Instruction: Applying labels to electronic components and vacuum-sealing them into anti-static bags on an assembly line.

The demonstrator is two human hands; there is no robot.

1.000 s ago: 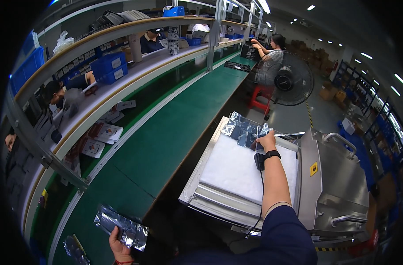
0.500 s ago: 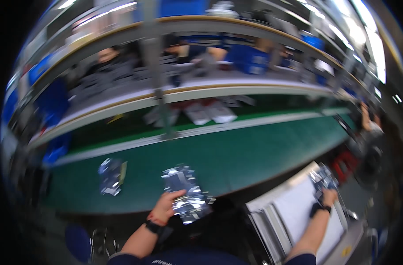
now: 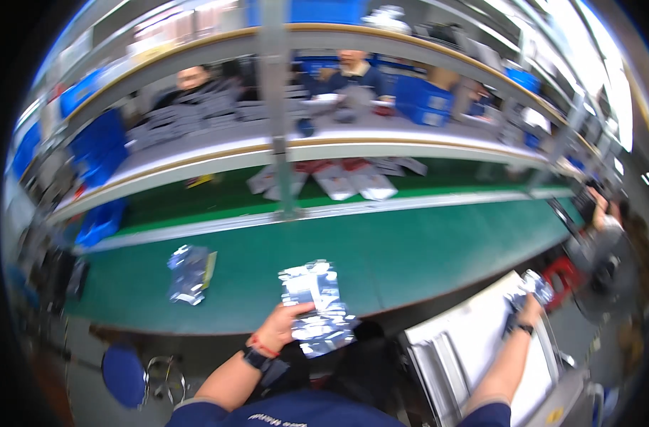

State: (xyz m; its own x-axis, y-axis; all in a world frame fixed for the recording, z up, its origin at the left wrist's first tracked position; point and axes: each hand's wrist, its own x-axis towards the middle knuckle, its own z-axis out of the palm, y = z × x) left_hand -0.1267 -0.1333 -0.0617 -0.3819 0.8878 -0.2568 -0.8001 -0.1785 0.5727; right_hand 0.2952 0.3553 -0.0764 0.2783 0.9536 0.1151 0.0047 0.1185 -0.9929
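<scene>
My left hand [image 3: 278, 325] is closed on the side of a shiny silver antistatic bag [image 3: 323, 302], thumb on top, over the front edge of the green table [image 3: 410, 249]. What the bag contains cannot be made out. My right hand [image 3: 530, 311] reaches out to the right and is closed on a second crumpled silver bag [image 3: 537, 286], above the far end of a white panel stack [image 3: 474, 334]. Another silver bag [image 3: 188, 274], with a yellowish strip along its side, lies on the table to the left of my left hand.
A shelf unit with a metal post [image 3: 273, 107] rises behind the table, carrying blue bins [image 3: 423, 101] and stacked grey parts. White packets [image 3: 335, 181] lie beneath the shelf. A blue round stool [image 3: 123, 373] stands lower left. Other people are beyond the shelf and at far right.
The whole scene has shifted slightly to the right in view and is less blurred. Both hands keep hold of their silver bags.
</scene>
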